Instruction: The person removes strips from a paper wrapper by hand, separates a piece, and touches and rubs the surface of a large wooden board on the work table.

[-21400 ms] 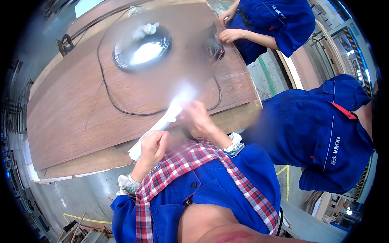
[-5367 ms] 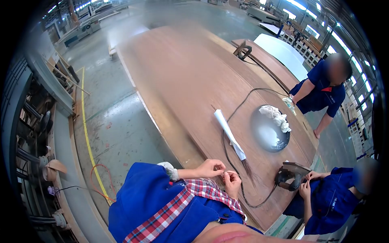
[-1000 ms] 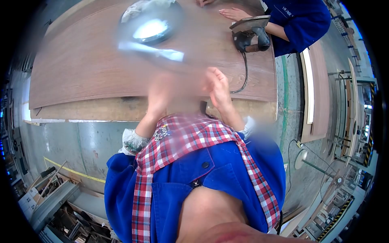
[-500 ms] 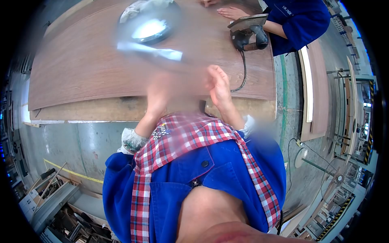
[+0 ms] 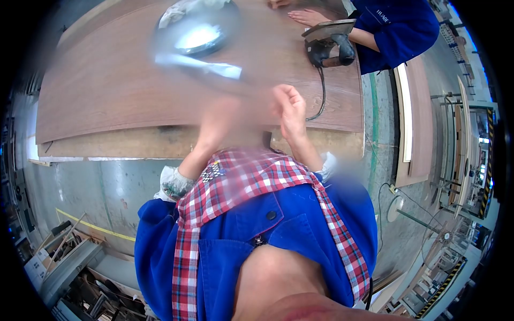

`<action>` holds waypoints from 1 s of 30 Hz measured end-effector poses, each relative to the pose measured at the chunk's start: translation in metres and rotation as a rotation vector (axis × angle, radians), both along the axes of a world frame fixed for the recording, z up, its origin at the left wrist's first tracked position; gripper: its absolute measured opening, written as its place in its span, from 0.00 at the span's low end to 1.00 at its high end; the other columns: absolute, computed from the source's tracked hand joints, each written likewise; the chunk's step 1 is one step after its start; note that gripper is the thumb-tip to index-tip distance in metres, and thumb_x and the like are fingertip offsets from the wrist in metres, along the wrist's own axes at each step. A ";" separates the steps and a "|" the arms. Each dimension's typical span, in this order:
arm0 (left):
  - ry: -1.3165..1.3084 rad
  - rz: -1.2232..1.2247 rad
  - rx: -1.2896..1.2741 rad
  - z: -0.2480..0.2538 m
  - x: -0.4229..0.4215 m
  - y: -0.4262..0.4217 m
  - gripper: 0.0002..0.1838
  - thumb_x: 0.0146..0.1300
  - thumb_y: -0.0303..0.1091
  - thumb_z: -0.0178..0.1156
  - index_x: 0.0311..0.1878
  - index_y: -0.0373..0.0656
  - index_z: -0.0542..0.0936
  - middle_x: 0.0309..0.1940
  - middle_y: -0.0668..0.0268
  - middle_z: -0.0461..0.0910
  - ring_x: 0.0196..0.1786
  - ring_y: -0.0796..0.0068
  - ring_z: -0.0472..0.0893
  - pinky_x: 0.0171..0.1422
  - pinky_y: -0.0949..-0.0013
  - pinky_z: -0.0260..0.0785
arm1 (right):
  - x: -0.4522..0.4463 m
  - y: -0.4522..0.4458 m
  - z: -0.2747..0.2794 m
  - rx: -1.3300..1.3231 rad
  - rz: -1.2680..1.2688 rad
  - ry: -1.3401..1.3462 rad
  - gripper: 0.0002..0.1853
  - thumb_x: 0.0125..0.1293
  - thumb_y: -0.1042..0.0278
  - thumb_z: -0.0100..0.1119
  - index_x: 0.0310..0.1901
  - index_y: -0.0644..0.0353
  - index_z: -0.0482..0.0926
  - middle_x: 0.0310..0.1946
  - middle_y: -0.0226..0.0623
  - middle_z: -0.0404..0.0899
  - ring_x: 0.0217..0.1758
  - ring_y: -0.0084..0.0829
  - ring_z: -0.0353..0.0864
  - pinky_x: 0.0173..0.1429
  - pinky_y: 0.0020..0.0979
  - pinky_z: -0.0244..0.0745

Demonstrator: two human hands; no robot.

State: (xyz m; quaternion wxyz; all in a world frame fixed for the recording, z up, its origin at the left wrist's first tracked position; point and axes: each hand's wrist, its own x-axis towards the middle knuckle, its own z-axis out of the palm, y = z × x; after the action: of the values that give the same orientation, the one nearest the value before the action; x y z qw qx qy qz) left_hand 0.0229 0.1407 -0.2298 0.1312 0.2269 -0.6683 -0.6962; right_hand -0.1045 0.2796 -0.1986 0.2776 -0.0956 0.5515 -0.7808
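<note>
My left hand (image 5: 215, 120) is over the near part of a brown wood panel (image 5: 107, 96). A smeared patch in the view hides its fingers. My right hand (image 5: 292, 109) is beside it, fingers curled inward as in a pinch. Blur covers the fingertips, so I cannot make out what is between them. Beyond my hands lies a pale strip (image 5: 214, 68). Behind that is a dark round basin (image 5: 199, 38) with a bright glare and a whitish cloth (image 5: 187, 12) at its far side. An iron (image 5: 329, 45) rests at the right, its flat plate facing up.
A co-worker's hand (image 5: 306, 17) lies flat on the panel behind the iron, below a blue sleeve (image 5: 399, 32). The iron's black cord (image 5: 323, 96) runs toward the panel's near edge. Long boards (image 5: 420, 123) stand to the right.
My left hand has shifted slightly to the right, toward my right hand. My right hand stays almost in place, fingers still curled. The iron and basin have not moved.
</note>
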 end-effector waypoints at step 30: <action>0.228 -0.107 -0.380 0.021 -0.005 0.014 0.09 0.64 0.33 0.55 0.35 0.36 0.78 0.23 0.73 0.74 0.21 0.90 0.65 0.24 0.84 0.56 | 0.023 -0.006 0.011 0.088 0.279 0.242 0.04 0.58 0.76 0.57 0.33 0.68 0.78 0.33 0.33 0.80 0.29 0.13 0.73 0.32 0.17 0.68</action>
State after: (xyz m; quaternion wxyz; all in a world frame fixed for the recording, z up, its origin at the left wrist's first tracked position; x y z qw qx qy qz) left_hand 0.0183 0.1551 -0.2085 0.2090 0.0822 -0.7794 -0.5848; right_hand -0.0818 0.2736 -0.1878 0.3188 -0.2522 0.5958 -0.6927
